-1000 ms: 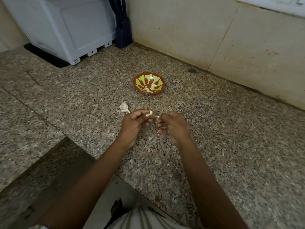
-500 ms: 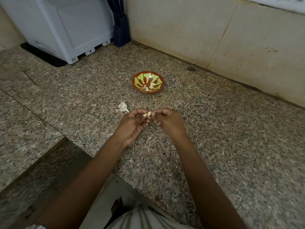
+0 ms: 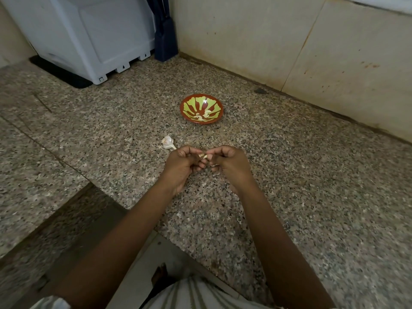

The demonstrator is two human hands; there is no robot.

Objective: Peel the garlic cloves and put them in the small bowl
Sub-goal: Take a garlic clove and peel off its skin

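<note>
I see the garlic clove [image 3: 203,155] pinched between the left hand [image 3: 181,164] and right hand [image 3: 230,162], well short of the small bowl [image 3: 201,108].

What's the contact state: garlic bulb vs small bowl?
Apart. The head view shows bare granite counter between the garlic bulb and the small bowl.

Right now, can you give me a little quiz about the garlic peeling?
1. True or false: peeled cloves lie in the small bowl.
2. Who pinches the garlic clove? A) left hand only B) right hand only C) both
3. The garlic bulb on the counter lies nearest which hand?
Key: 1 true; 2 C; 3 left.
</note>
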